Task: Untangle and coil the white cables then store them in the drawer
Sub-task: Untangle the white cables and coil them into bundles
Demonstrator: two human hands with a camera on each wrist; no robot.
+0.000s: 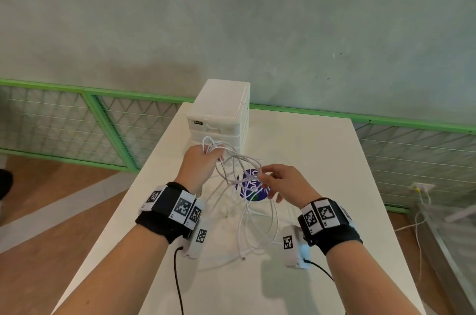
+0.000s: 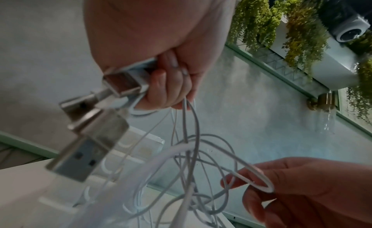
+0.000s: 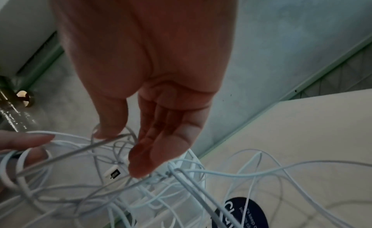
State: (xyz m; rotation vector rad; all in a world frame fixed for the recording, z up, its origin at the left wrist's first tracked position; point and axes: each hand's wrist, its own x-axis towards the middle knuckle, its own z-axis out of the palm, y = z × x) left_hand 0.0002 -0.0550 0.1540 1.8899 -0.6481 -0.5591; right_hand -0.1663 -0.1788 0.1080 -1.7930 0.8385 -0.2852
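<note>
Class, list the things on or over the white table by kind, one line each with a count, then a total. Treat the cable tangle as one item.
Hands: 2, left hand and right hand
White cable tangle: 1
White drawer unit: 1
Round dark blue sticker: 1
Total: 5, on the white table

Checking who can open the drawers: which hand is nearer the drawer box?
Left. The left hand holds cables right in front of the drawer box; the right hand pinches a loop farther back.
</note>
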